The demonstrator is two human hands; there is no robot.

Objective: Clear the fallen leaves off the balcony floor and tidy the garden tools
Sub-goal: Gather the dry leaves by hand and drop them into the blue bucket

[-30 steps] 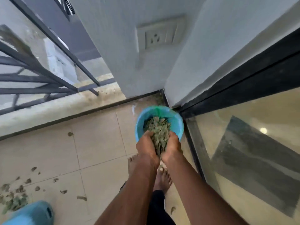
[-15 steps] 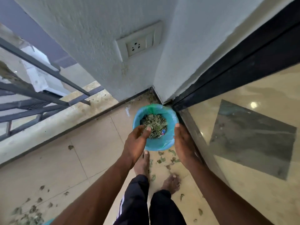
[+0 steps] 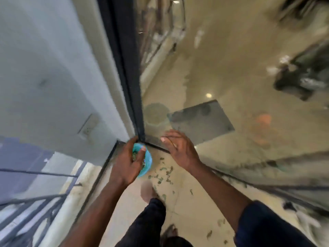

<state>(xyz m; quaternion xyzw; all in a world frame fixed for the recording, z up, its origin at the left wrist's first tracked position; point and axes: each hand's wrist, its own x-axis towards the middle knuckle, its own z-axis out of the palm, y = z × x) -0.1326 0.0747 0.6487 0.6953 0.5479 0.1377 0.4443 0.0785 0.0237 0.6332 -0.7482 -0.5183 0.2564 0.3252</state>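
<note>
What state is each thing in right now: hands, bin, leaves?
left hand, open, holds nothing
right hand, open, fingers spread, holds nothing
blue bin, upright in the corner, leaves inside
loose leaves, scattered on the floor beside the bin

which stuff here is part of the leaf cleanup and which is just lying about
Part of the job:
- blue bin, leaves inside
- fallen leaves on the tiles beside it
- left hand in front of the bin, right hand, both holding nothing

Just there:
- wall socket
- railing
- glass door
- dark mat behind the glass
</note>
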